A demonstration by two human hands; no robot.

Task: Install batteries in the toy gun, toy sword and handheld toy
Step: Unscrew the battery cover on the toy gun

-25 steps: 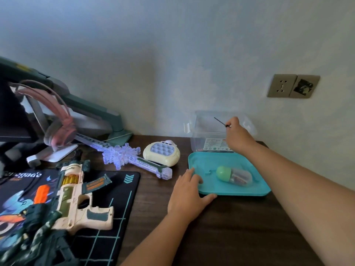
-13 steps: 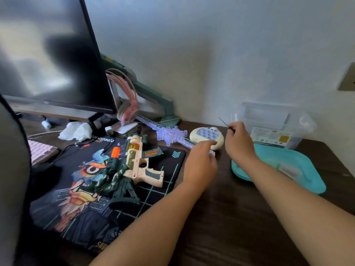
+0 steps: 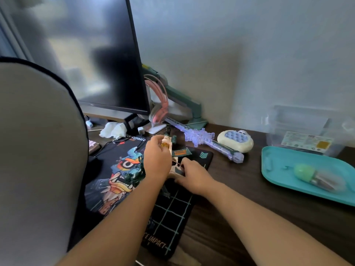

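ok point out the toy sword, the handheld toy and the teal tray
toy sword (image 3: pixel 199 136): head view, on its snowflake-shaped guard
handheld toy (image 3: pixel 233 136): head view, on its blue button face
teal tray (image 3: pixel 303 157): head view, on bare floor near its far rim

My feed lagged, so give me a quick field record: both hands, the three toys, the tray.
left hand: grips the toy gun
right hand: pinches a thin tool at the gun's grip
toy gun: on the mouse mat, mostly hidden by hands
toy sword: flat on the desk, untouched
handheld toy: on the desk beside the sword's handle, untouched
tray: teal, far right, holds a green-capped capsule
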